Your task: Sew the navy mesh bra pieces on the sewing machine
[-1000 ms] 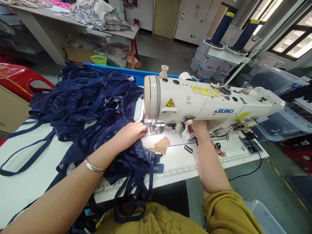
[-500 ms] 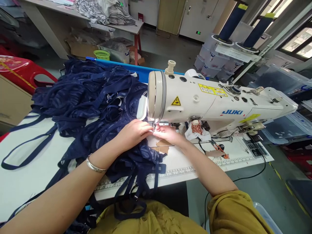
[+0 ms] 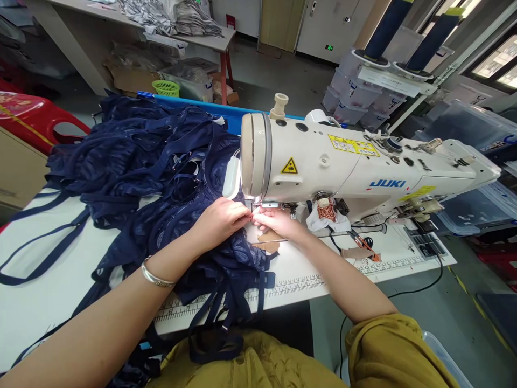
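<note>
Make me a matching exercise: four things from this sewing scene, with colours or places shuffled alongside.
1. Garments
2. Basket
3. Bracelet
4. Right hand

A. Lime green
B. Fingertips close to those of the left hand
C. Navy, piled left of the sewing machine
D. Silvery, around the left wrist

Pairs: 1-C, 2-A, 3-D, 4-B.

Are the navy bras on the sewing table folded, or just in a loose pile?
Loose pile: the navy bras lie heaped and tangled on the sewing table, with straps trailing out at odd angles.
</note>
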The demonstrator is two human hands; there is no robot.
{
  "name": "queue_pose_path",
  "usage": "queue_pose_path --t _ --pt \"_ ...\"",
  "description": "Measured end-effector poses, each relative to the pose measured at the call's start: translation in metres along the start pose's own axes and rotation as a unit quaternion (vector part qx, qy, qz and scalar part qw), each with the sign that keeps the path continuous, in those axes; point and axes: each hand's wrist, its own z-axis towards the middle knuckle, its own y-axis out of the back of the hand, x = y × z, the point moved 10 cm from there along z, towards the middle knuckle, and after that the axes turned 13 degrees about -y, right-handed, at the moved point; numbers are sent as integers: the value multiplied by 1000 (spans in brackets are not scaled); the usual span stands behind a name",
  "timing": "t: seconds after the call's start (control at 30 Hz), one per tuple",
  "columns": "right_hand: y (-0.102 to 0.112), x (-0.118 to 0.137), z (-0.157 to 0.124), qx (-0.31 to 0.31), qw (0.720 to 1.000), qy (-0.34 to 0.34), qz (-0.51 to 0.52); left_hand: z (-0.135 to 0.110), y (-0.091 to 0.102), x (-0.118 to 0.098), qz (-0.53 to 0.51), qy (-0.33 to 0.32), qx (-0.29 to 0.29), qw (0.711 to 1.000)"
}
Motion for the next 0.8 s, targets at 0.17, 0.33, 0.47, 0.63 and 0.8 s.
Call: queue_pose_path --t 0.17,0.33,0.47,0.63,0.8 --pt "1 6 -9 -38 997 -12 -62 -1 -2 -1 20 -3 5 1000" --pt "-4 25 -20 -71 985 21 -155 2 3 -13 57 -35 -4 998" --pt "-5 29 -16 -80 970 52 -224 3 2 -22 112 -60 6 992" --pt "1 28 -11 -109 966 85 -217 0 1 -9 114 4 -8 993" --pt "-3 31 -13 -101 962 83 -239 -2 -7 -3 71 14 -4 997"
